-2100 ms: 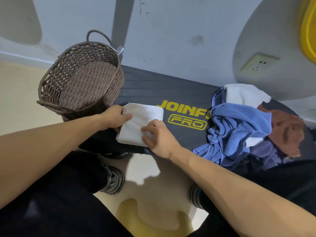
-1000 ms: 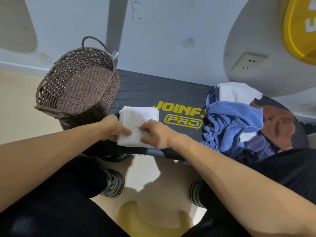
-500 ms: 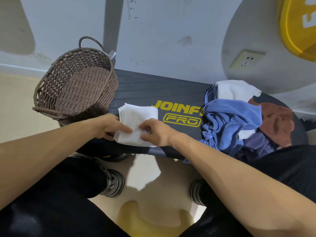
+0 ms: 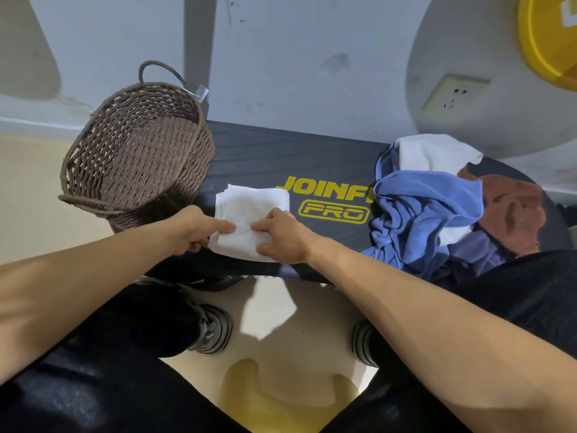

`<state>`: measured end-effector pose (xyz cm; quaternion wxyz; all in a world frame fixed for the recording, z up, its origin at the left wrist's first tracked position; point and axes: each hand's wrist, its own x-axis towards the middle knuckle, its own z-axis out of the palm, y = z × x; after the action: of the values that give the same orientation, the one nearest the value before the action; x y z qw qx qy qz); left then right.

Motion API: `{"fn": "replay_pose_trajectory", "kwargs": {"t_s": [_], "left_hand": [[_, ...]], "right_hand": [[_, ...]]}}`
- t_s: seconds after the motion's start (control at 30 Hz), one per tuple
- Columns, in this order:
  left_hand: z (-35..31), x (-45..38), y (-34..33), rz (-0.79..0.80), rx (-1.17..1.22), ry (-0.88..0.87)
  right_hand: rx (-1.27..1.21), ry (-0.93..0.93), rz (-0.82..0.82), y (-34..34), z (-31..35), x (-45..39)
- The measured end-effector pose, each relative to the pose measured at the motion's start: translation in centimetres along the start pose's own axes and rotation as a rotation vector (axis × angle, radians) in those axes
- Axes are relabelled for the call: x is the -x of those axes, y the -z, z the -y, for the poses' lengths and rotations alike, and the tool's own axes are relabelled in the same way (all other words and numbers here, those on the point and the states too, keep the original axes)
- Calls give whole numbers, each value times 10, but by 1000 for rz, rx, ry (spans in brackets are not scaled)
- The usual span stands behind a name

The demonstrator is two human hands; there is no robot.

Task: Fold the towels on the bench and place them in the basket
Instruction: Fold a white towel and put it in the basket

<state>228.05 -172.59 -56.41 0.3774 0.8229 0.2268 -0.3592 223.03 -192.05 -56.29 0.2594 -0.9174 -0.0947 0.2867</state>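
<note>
Folded white towel (image 4: 249, 220): lies on the dark bench (image 4: 281, 157), just right of the wicker basket (image 4: 134, 164), its near edge at the bench's near edge.
Left hand (image 4: 193, 229): grasps the towel's near-left corner, thumb on top, fingers curled under.
Right hand (image 4: 281, 235): pinches the near-right part of the towel, fingertips pressed into the cloth, which puckers between the two hands.
Basket: holds nothing yet; mouth tilted toward the near left.
Unfolded pile (image 4: 431, 207): blue, white, brown and purple towels heaped at the bench's right end.
Risk, unfolding: lifted by its near edge only, the layers stacked at the far-left side could fan open.
Risk, dropping: the towel sits at the bench's edge, so a loose grip could let it slide to the floor.
Risk, basket: it stands at the bench's left end; a knock from the arm could tip it.
Change since earlier: both hands have closed in along the near edge until thumbs nearly meet; the towel has stayed in place.
</note>
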Motion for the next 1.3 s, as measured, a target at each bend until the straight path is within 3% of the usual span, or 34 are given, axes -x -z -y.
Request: {"fn": "replay_pose_trajectory", "kwargs": {"t_s": [0.13,0.27,0.3,0.37,0.43,0.47,0.53,0.6,0.73,0.9,1.1,1.3], "left_hand": [[3,6,-7,130,57,-98],[-7,18,-10,17,-370,-580],[-11,23,-11,-13,-427,-651],[-20,33,-9,-37,-443,-743],[-31,44,-5,-29,-451,-826],[-37,51,-4,-32,-479,-879],[-47,64,-3,-63,-556,-985],[-52,76,-5,-44,-570,-1042],[-58,86,-5,184,-451,-994],[-57,77,-2,505,-380,-818],[-48,59,-22,523,-134,-612],[-42,33,-45,303,152,-442]], "right_hand": [[22,12,9,0,4,3],[45,9,97,18,6,6],[-9,-8,59,25,5,8],[-107,-13,-177,43,3,13],[-86,91,-452,60,1,22],[-6,179,-508,69,1,27],[222,316,-464,82,6,37],[312,326,-331,86,11,46],[95,176,-76,72,6,60],[69,55,128,72,-21,75],[-534,-69,264,77,-61,89],[-980,-281,113,59,-97,75]]}}
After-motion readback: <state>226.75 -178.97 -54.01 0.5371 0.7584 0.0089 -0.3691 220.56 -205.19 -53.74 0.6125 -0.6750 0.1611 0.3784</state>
